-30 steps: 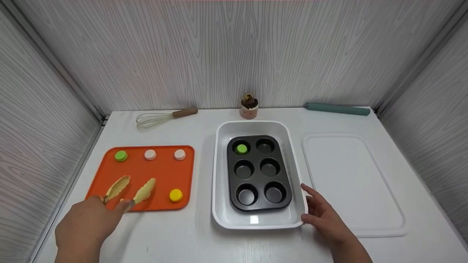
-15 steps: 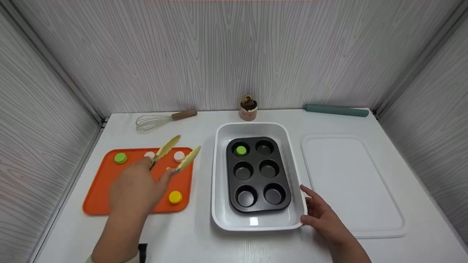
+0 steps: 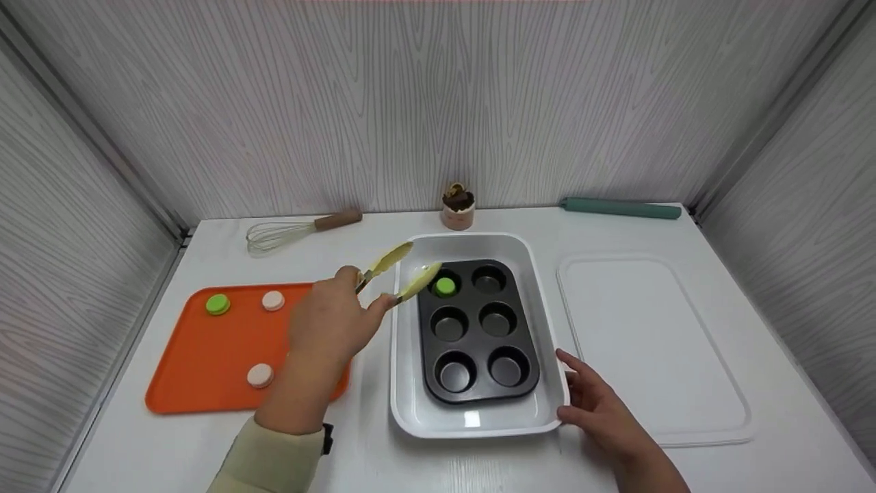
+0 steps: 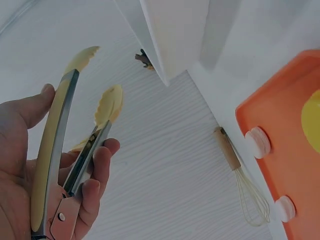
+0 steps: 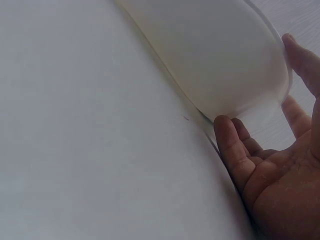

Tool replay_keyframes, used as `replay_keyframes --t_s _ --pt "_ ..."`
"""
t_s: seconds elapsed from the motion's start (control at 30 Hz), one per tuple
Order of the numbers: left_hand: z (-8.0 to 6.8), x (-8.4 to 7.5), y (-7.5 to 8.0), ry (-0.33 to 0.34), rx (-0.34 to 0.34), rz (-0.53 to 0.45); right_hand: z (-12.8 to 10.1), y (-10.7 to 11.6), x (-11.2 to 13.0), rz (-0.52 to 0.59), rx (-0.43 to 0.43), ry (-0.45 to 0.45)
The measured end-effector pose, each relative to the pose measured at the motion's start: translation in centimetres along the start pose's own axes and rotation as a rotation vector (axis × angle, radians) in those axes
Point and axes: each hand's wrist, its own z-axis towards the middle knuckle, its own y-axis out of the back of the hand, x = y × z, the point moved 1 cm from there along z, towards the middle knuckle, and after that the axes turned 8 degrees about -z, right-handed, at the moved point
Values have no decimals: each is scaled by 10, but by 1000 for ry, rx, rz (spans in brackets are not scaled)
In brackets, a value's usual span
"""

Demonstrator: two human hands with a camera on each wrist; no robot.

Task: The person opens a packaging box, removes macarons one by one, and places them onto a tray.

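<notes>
My left hand point(image 3: 332, 315) grips kitchen tongs point(image 4: 52, 150) with pale yellow tips and metal arms. The tongs' tips are spread with nothing between them, over the left rim of a white rectangular pan point(image 3: 408, 411). Inside that pan sits a dark muffin tin point(image 3: 475, 339). One green macaron point(image 3: 445, 287) lies in its far left cup, close to one tong tip. At the pan's near right corner, my right hand point(image 3: 599, 411) holds the rim, with fingers point(image 5: 225, 135) against the wall below in the right wrist view.
An orange tray point(image 3: 205, 356) on the left bears a green macaron point(image 3: 217, 304) and pale pink macarons point(image 3: 260, 375); my left arm hides part of it. Along the back lie a whisk point(image 3: 301, 229), a small cupcake-like ornament point(image 3: 458, 209) and a green rolling pin point(image 3: 619, 208). A white lid point(image 3: 657, 342) lies right.
My left hand has carried the tongs rightward and away from the orange tray to the pan's left rim, the tips still spread. My right hand stays at the pan's corner.
</notes>
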Motion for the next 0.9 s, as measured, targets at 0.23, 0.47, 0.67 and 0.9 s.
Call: replay_keyframes --t_s 0.23,0.47,0.67,0.9 --pt "20 -10 -23 -101 35 150 0 -1 0 2 2 0" --pt "37 -19 -39 -170 103 226 -1 1 -4 14 1 8" --pt "48 -23 -49 -175 175 279 -1 -1 -4 15 -6 -14" --pt "53 -29 -55 -167 216 301 0 0 -4 23 -10 -12"
